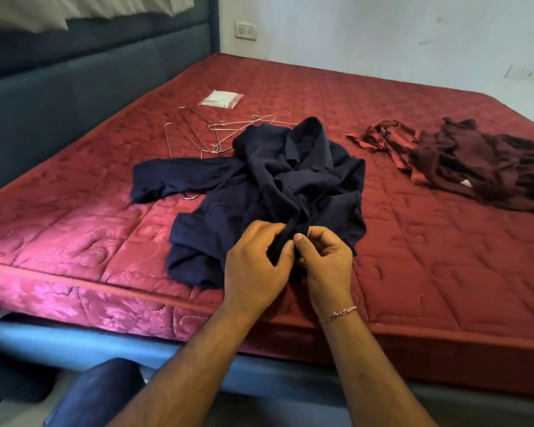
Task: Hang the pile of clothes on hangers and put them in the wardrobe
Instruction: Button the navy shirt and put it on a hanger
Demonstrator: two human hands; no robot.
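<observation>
A crumpled navy blue garment (269,186) lies in the middle of the red mattress (413,257). My left hand (255,266) and my right hand (324,263) meet at its near edge, and both pinch a fold of the navy cloth between thumb and fingers. Several thin metal wire hangers (210,131) lie tangled just beyond the garment, to its left. A heap of maroon clothes (463,161) sits farther right on the mattress. No wardrobe is in view.
A small clear plastic packet (222,98) lies behind the hangers. A dark blue padded headboard (74,72) runs along the left. A white wall with a socket (246,30) stands behind the bed. The blue bed frame (105,346) edges the mattress below.
</observation>
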